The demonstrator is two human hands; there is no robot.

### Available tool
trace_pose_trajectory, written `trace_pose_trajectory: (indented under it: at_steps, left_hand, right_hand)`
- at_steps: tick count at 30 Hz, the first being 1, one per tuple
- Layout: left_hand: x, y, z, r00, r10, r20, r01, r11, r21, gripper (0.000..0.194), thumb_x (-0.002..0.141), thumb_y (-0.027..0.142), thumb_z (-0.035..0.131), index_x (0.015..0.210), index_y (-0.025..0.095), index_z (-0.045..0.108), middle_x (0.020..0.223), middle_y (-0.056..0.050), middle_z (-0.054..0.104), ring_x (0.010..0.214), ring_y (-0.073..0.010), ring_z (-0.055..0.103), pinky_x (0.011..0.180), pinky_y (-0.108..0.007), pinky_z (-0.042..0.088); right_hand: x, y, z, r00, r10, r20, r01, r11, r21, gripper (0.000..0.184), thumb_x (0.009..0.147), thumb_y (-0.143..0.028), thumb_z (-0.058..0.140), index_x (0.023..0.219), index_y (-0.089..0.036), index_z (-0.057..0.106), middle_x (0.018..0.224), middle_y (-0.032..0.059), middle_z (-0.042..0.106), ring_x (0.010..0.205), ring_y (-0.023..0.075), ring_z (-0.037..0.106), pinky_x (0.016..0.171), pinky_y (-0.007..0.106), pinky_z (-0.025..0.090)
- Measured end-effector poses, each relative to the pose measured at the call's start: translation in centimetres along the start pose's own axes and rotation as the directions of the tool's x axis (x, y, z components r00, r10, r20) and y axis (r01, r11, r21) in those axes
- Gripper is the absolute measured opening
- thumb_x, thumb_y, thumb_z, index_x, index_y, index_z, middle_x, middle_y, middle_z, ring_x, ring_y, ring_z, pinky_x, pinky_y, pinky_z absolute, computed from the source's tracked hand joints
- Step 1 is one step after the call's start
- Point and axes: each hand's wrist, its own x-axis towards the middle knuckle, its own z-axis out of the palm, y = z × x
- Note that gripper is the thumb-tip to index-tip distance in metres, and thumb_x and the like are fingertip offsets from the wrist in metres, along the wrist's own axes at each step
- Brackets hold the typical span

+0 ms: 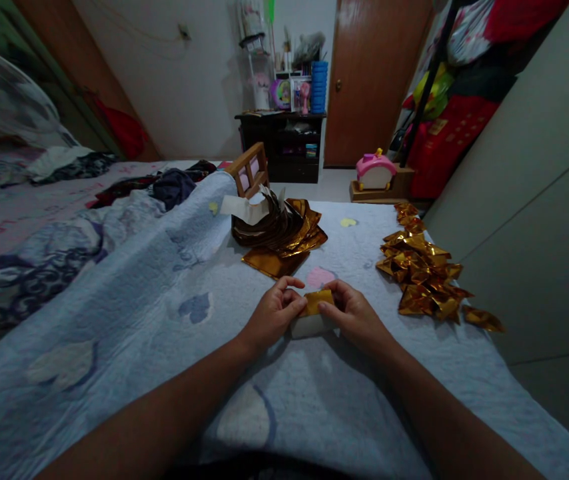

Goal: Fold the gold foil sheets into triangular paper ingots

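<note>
Left hand: the left hand (273,315), centre of frame, grips the left edge of a gold-and-white sheet (316,304) with thumb and fingers drawn close; index finger is curved clear above it
Right hand: the right hand (357,312), just right of centre, pinches the same sheet at its right side, thumb laid on the gold face
Sheet in hand: between both hands, slightly below the middle of the frame; gold band at top, pale area beneath it, toward the bottom of the frame
Loose stock: a fanned stack of sheets (307,230) at upper centre, gold faces to the right, pale curled edges at the upper left; one gold sheet (277,262) projects from under its lower side
Folded pieces: a heap of crumpled-looking gold pieces (419,267) at right of frame, running from upper to lower along the surface edge
Work surface: pale blue quilt (164,380) with heart and patch motifs, across the lower and middle frame
Surroundings: dark cabinet (282,150) at top centre, brown door (377,80) right of it, pink toy (375,175) below the door, garments (174,188) at left
</note>
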Motion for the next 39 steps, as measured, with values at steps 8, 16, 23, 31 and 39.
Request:
trace_pose_trajectory:
  at_steps: [8, 16, 23, 31, 39]
  left_hand:
    - [-0.1, -0.1, 0.2, 0.988, 0.153, 0.001, -0.138, 0.890, 0.435, 0.009, 0.088, 0.027, 0.061, 0.093, 0.020, 0.059, 0.072, 0.003, 0.060, 0.065, -0.0129, 0.055, 0.062, -0.023, 0.040]
    - [0.1, -0.4, 0.5, 0.966, 0.241, 0.088, -0.228, 0.651, 0.724, 0.011, 0.090, 0.019, 0.058, 0.096, 0.021, 0.067, 0.089, -0.003, 0.069, 0.087, -0.0206, 0.062, 0.079, -0.031, 0.045]
    - [0.0, -1.0, 0.6, 0.929, 0.328, 0.174, -0.317, 0.460, 0.829, 0.020, 0.090, 0.017, 0.062, 0.107, 0.021, 0.071, 0.102, -0.006, 0.060, 0.099, -0.0225, 0.058, 0.088, -0.037, 0.049]
    - [-0.5, -1.8, 0.5, 0.880, 0.345, 0.327, -0.426, 0.267, 0.865, 0.019, 0.100, 0.019, 0.051, 0.111, 0.019, 0.067, 0.104, -0.008, 0.068, 0.096, -0.0230, 0.060, 0.087, -0.037, 0.051]
    - [-1.4, -1.2, 1.1, 0.848, 0.280, 0.449, -0.477, 0.036, 0.878, 0.020, 0.097, 0.010, 0.052, 0.114, 0.013, 0.062, 0.117, -0.012, 0.068, 0.100, -0.0257, 0.059, 0.091, -0.040, 0.054]
  right_hand:
    - [-0.1, -0.1, 0.3, 0.992, -0.087, -0.096, 0.045, 0.925, -0.376, 0.007, 0.085, -0.028, 0.058, 0.086, -0.021, 0.060, 0.076, 0.0010, 0.067, 0.069, 0.0177, 0.061, 0.064, 0.029, 0.042]
    - [0.3, 0.1, 0.5, 0.982, -0.133, -0.132, 0.021, 0.777, -0.629, 0.007, 0.089, -0.022, 0.055, 0.084, -0.020, 0.060, 0.080, 0.0050, 0.068, 0.074, 0.0200, 0.061, 0.069, 0.030, 0.040]
    - [1.0, 1.1, 0.7, 0.973, -0.205, -0.103, 0.040, 0.594, -0.804, 0.005, 0.085, -0.015, 0.060, 0.084, -0.020, 0.060, 0.084, 0.0075, 0.066, 0.081, 0.0232, 0.058, 0.073, 0.033, 0.038]
    - [1.1, 1.7, 0.4, 0.962, -0.261, -0.082, 0.091, 0.589, -0.803, 0.008, 0.087, -0.014, 0.058, 0.082, -0.021, 0.057, 0.083, 0.0055, 0.062, 0.080, 0.0222, 0.054, 0.073, 0.032, 0.037]
    - [0.9, 1.6, 0.5, 0.948, -0.317, -0.014, 0.183, 0.582, -0.792, 0.011, 0.088, -0.011, 0.056, 0.083, -0.020, 0.059, 0.086, 0.0058, 0.060, 0.083, 0.0219, 0.054, 0.075, 0.032, 0.039]
